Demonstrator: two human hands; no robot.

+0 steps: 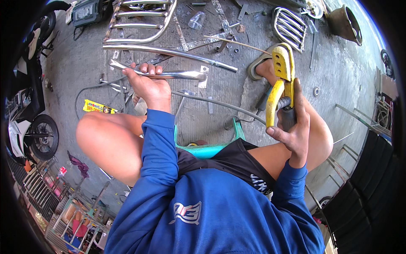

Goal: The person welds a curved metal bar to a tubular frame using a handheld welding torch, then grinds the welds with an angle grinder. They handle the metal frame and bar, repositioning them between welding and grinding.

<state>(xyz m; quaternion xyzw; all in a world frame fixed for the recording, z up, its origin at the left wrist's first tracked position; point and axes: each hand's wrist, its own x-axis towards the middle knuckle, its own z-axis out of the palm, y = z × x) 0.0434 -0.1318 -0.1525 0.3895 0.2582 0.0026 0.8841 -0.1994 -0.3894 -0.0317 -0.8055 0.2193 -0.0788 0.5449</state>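
Observation:
My left hand is wrapped round a shiny metal tube, flattened at its left end. A small flat metal plate with a hole sits at the tube's right end; whether it is joined there I cannot tell. In my right hand is a yellow electrode holder with a dark handle, held upright. A thin welding rod points left from the holder's jaws, above the tube and apart from it. A grey cable runs across the floor between my hands.
A longer bent tube lies just beyond my left hand. Farther off are tubular metal frames, a ribbed rack and a bucket. A green stool is under me, and a yellow packet lies left. Motorcycles stand far left.

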